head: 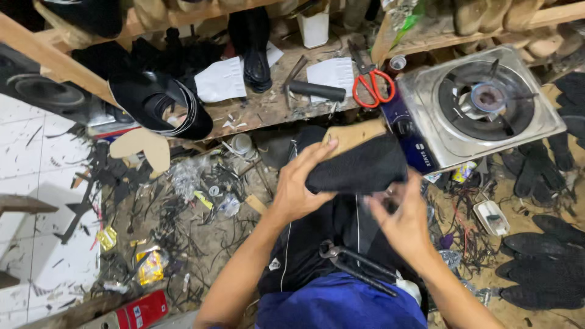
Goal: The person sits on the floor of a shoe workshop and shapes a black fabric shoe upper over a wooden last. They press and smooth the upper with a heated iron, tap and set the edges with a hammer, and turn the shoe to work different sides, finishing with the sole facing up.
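Note:
My left hand (303, 181) grips a black shoe upper (359, 167) stretched over a tan wooden last (348, 135), its fingers lying along the top edge. At the lower right edge of the black upper, my right hand (402, 218) pinches the material with its fingers drawn together. Both hands work above my lap. A pair of metal pincers (356, 263) lies across my lap on dark trousers, just below the hands.
A single-burner gas stove (481, 103) stands at the right. Red-handled scissors (373, 82), a black-handled tool (317, 90) and white paper pieces lie on the wooden bench (256, 113). Black sole pieces (542, 268) lie at the right. Scraps and wrappers litter the floor at left.

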Action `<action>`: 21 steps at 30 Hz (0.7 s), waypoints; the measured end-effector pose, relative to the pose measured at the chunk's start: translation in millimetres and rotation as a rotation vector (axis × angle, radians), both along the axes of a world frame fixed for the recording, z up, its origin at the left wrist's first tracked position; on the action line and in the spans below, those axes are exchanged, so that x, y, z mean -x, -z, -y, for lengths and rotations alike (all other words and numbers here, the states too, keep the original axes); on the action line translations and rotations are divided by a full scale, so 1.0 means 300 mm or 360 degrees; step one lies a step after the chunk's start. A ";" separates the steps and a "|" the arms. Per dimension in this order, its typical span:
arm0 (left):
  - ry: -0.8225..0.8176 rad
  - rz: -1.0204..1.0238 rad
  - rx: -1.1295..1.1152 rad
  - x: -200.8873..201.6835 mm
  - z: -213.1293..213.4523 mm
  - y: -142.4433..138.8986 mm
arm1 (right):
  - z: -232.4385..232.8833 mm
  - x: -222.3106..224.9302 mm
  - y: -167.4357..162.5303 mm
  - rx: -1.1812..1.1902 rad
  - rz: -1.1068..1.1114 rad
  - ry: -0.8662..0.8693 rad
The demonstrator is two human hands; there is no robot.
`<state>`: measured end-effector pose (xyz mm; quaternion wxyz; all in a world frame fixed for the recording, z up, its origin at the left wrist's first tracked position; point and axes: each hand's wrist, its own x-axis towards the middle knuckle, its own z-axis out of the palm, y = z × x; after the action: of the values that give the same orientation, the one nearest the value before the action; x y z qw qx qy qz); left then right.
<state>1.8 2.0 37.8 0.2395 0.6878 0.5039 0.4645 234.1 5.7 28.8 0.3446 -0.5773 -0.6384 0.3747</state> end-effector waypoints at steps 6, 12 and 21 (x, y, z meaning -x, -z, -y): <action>-0.0115 -0.0574 0.0222 0.056 -0.094 -0.037 | 0.224 -0.040 0.118 -0.0098 0.0585 -0.1109; -0.0165 -0.0427 -0.0244 0.103 -0.119 0.068 | 0.248 -0.023 0.169 -0.0224 0.0612 -0.1199; -0.0283 -0.0500 0.0037 0.075 -0.119 0.070 | 0.015 0.003 0.163 0.0936 -0.0712 -0.0768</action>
<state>-20.6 37.6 16.7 0.1239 0.7017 0.5993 0.3648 233.0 1.0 -20.2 0.1979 -0.3899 -0.5308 0.7260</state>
